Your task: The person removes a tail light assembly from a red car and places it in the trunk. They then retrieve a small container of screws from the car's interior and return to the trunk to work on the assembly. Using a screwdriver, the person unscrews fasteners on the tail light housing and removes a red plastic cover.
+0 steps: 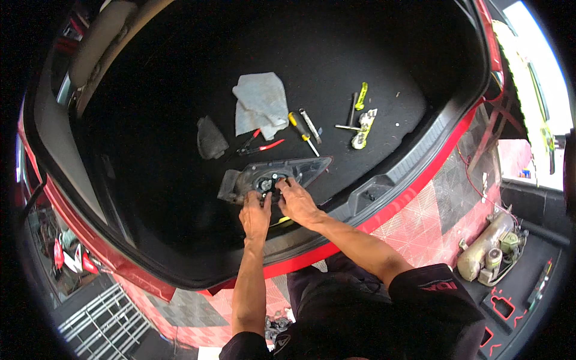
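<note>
A car tail light (311, 171) lies with its dark back facing up on the black trunk floor, close to the trunk sill. My left hand (256, 211) is at its near edge, fingers bent and closed on the housing. From the right, my right hand (295, 199) reaches in with curled fingertips at the round opening in the middle of the housing. What the fingertips press there is small and partly covered by them. Just beyond the light lie red-handled pliers (258, 146), with their handles spread. A bit of something yellow (284, 221) shows under my right wrist.
Further in lie a grey cloth (259, 101), a dark fabric piece (211, 138), a yellow-black screwdriver (301, 129), a ratchet (311, 126) and yellow-green tools (363, 129). The red trunk edge (300, 260) curves in front of me. A compressor tank (485, 249) stands at right.
</note>
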`<state>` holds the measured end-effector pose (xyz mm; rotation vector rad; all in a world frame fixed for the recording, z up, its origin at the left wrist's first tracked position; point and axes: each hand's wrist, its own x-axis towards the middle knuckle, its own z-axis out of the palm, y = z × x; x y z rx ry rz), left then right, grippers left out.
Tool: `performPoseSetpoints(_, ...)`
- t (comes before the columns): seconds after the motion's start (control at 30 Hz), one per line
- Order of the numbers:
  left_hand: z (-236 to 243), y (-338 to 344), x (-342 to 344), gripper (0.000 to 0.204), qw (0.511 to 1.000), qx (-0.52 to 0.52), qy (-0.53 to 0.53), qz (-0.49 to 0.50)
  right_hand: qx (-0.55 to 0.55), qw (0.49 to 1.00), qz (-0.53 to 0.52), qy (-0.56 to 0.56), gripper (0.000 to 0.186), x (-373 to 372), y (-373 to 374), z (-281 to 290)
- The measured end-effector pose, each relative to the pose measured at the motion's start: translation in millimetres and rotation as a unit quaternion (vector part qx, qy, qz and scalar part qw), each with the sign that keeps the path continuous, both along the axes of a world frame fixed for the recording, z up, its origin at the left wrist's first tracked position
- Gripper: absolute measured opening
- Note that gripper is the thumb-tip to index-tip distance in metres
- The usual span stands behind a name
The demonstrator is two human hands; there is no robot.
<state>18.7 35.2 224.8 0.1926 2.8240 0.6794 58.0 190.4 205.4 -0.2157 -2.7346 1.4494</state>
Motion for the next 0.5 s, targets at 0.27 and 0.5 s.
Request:
performPoseSetpoints(0.27, -3.1, 0.9, -3.4, 0.022, 0.997, -0.001, 0.042, -0.061, -0.001, 0.999, 0.033, -0.040, 0.028, 1.2, 1.4, -13.5)
performPoseSetpoints(0.5, -10.1, -7.2, -6.8, 0.026, 0.994, 0.037, 0.015, -0.100, -0.050, 0.983, 0.005, -0.174, 0.024, -2.5, 5.1, 4.7)
